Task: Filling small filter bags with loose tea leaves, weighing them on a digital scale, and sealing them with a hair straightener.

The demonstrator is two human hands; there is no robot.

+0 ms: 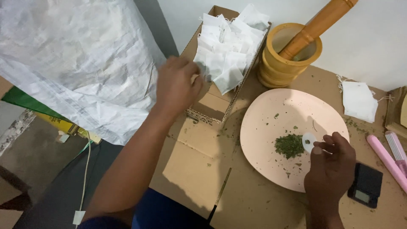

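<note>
Cardboard covered the table, and my left hand (177,85) was right at the box (212,104) of white bags (227,53), fingers curled on one, while my right hand (330,159) pinched a small spoon (309,142) over the leaves (289,145) on the pink plate (263,127)

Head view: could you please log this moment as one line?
left hand: in box of white bags | right hand: holds white spoon over herbs on pink plate
</note>
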